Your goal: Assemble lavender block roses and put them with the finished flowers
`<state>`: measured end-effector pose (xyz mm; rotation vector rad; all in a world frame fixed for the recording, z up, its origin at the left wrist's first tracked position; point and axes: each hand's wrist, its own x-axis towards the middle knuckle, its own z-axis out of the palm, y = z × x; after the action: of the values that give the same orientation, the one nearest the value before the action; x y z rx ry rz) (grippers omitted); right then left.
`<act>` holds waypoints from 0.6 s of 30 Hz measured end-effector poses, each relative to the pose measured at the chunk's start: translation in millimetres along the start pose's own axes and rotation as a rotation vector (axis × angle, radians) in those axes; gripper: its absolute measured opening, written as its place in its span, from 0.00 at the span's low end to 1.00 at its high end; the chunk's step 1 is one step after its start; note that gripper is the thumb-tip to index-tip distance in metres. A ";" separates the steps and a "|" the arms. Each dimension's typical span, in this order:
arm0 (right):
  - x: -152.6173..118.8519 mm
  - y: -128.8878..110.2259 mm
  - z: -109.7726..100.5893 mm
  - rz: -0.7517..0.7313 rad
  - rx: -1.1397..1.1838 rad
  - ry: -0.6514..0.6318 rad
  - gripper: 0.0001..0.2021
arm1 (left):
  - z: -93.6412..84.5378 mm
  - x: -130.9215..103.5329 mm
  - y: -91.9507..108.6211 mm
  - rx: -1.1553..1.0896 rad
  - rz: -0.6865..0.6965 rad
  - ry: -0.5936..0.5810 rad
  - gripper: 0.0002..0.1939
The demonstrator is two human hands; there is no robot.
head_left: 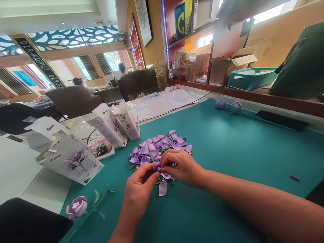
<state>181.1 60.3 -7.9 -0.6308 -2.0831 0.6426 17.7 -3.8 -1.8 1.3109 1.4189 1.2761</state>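
Between my two hands is a small purple flower piece [157, 167], pinched at the fingertips. My left hand [142, 185] grips it from the left with thumb and forefinger. From the right, my right hand [181, 165] holds the same piece, its fingers curled. Behind and beneath the hands lies a pile of purple petals [152, 146] with green parts among them. One pale petal [163, 188] lies just in front of the pile. At the lower left rests an assembled purple rose [77, 207] with a green stem.
Open white boxes [73, 163] stand at the left on the green mat [243, 148]. Two purple flowers [221, 103] and a black case [282, 120] lie at the far right. A small red stick [295, 178] is near the right edge.
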 end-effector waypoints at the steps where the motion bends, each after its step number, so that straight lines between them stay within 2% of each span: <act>1: -0.1 -0.3 -0.1 -0.011 0.001 0.002 0.06 | 0.4 -0.4 0.6 0.018 0.016 0.009 0.13; 8: 0.3 -2.3 -2.1 -0.028 -0.018 -0.017 0.06 | 2.2 -1.4 2.2 0.115 0.076 0.055 0.11; 18: 0.1 -2.9 -4.2 -0.022 -0.029 -0.046 0.05 | 3.3 -2.1 4.2 0.182 0.129 0.062 0.10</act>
<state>184.0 59.1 -3.8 -0.6137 -2.1430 0.6211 22.0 -5.5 1.6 1.5172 1.5447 1.3049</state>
